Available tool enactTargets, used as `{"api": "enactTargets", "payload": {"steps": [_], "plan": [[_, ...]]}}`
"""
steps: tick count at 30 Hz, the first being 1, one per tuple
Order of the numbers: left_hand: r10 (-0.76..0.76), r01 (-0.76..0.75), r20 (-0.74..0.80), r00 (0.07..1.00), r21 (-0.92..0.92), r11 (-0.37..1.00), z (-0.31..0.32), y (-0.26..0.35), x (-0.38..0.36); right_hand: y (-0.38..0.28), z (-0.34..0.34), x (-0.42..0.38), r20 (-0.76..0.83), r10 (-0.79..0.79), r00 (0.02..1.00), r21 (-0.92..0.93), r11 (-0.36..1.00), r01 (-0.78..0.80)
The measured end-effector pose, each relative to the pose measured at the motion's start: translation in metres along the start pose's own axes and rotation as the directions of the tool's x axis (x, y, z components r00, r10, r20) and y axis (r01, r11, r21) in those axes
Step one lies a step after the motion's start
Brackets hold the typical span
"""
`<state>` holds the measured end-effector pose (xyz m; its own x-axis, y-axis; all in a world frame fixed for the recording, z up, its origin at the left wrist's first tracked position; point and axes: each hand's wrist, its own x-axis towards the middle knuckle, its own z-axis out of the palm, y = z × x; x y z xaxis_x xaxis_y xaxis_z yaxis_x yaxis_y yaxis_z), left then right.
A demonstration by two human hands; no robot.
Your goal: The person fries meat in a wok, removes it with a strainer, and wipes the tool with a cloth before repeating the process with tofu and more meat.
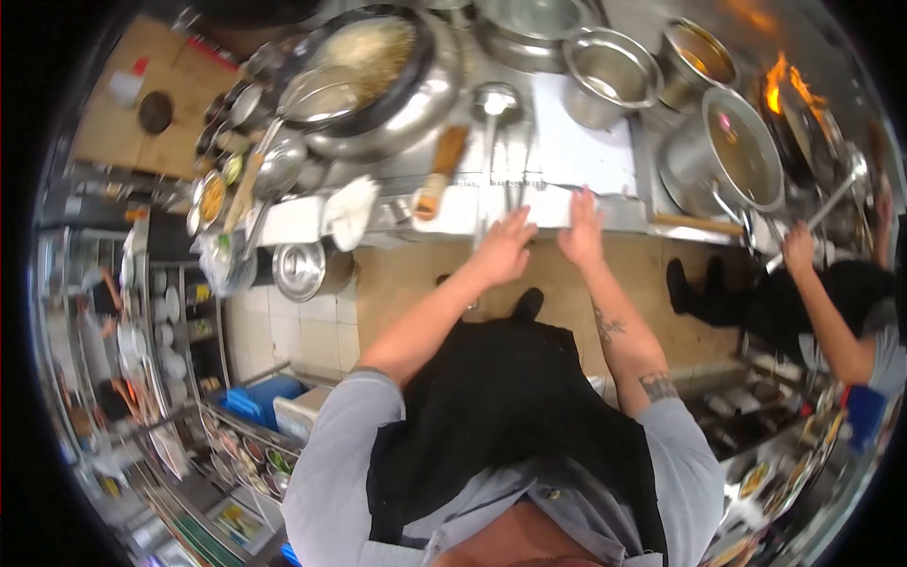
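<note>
My left hand (505,250) reaches the front edge of the cooking counter, palm down, fingers apart. Beside it my right hand (582,230) has its fingers stretched forward. Both sets of fingertips are right at a folded white cloth (546,209) lying along that edge. A steel ladle (496,102) lies just ahead of my left hand, its long handle pointing back toward me. To its left rests a brush (444,175) with brown bristles. A flat white sheet (590,151) covers the counter beyond my right hand. Neither hand holds anything.
A dark wok (427,57) with a wire strainer (321,94) stands back left. Steel pots (614,71) and a large stockpot (673,170) stand right, near open flames (777,85). A co-worker's hand (798,248) grips a long handle there. A lidded pot (300,272) sits low left.
</note>
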<state>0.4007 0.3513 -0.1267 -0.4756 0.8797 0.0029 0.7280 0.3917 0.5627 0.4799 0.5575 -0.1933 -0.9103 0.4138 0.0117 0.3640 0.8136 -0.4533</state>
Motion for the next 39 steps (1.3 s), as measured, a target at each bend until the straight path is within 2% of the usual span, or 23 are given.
{"api": "enactTargets", "payload": {"steps": [2,4,6,8,10,14,16,17,18,20,22,24,26,29,32,35,37,39], "plan": [[-0.042,0.022,-0.078,0.996,-0.247,0.969,-0.016,-0.014,-0.046,-0.015,0.001,-0.005,-0.069,-0.002,0.998,0.125,0.992,0.011],[-0.149,0.081,-0.173,0.974,-0.347,0.934,-0.018,-0.039,-0.1,-0.04,0.003,-0.017,-0.137,-0.015,0.99,0.217,0.975,0.045],[-0.237,0.143,-0.25,0.939,-0.345,0.928,-0.034,-0.054,-0.154,-0.074,0.004,-0.035,-0.202,-0.057,0.978,0.278,0.954,0.113],[-0.377,0.205,-0.273,0.885,-0.498,0.842,-0.049,-0.072,-0.203,-0.116,0.008,-0.059,-0.271,-0.139,0.953,0.31,0.924,0.223],[-0.485,0.288,-0.281,0.828,-0.53,0.798,-0.063,-0.095,-0.249,-0.156,0.022,-0.085,-0.281,-0.209,0.937,0.312,0.903,0.295],[-0.602,0.346,-0.313,0.734,-0.59,0.729,-0.097,-0.158,-0.32,-0.24,0.052,-0.133,-0.182,-0.321,0.929,0.323,0.873,0.365],[-0.658,0.393,-0.336,0.674,-0.591,0.705,-0.122,-0.186,-0.349,-0.285,0.066,-0.146,0.002,-0.319,0.948,0.394,0.871,0.292],[-0.655,0.363,-0.39,0.648,-0.598,0.715,-0.139,-0.205,-0.36,-0.301,0.071,-0.152,0.103,-0.314,0.944,0.426,0.871,0.244],[-0.652,0.339,-0.437,0.619,-0.6,0.724,-0.161,-0.226,-0.368,-0.312,0.073,-0.154,0.122,-0.324,0.938,0.455,0.858,0.237],[-0.675,0.325,-0.544,0.498,-0.605,0.727,-0.21,-0.265,-0.375,-0.337,0.077,-0.15,0.138,-0.34,0.93,0.52,0.825,0.224],[-0.553,0.39,-0.715,0.429,-0.405,0.827,-0.26,-0.316,-0.376,-0.356,0.072,-0.149,0.119,-0.264,0.957,0.559,0.815,0.155],[-0.294,0.451,-0.836,0.463,-0.064,0.89,-0.322,-0.334,-0.367,-0.37,0.067,-0.145,0.096,-0.225,0.97,0.568,0.812,0.132],[-0.267,0.572,-0.811,0.52,0.099,0.814,-0.358,-0.342,-0.345,-0.378,0.062,-0.141,0.079,-0.222,0.972,0.547,0.825,0.144],[-0.298,0.585,-0.594,0.747,0.374,0.719,-0.376,-0.356,-0.313,-0.382,0.062,-0.135,0.087,-0.261,0.961,0.569,0.805,0.167],[-0.608,0.654,-0.242,0.756,0.249,0.714,-0.39,-0.393,-0.287,-0.378,0.065,-0.119,0.148,-0.307,0.94,0.556,0.812,0.177],[-0.509,0.561,-0.262,0.82,0.191,0.806,-0.426,-0.372,-0.292,-0.384,0.055,-0.105,0.113,-0.287,0.951,0.591,0.789,0.167],[-0.587,0.606,-0.237,0.774,0.008,0.795,-0.471,-0.334,-0.289,-0.382,0.056,-0.095,0.123,-0.283,0.951,0.585,0.795,0.161],[-0.307,0.411,-0.402,0.863,0.206,0.888,-0.504,-0.318,-0.292,-0.376,0.057,-0.088,0.16,-0.279,0.947,0.572,0.808,0.141]]}}
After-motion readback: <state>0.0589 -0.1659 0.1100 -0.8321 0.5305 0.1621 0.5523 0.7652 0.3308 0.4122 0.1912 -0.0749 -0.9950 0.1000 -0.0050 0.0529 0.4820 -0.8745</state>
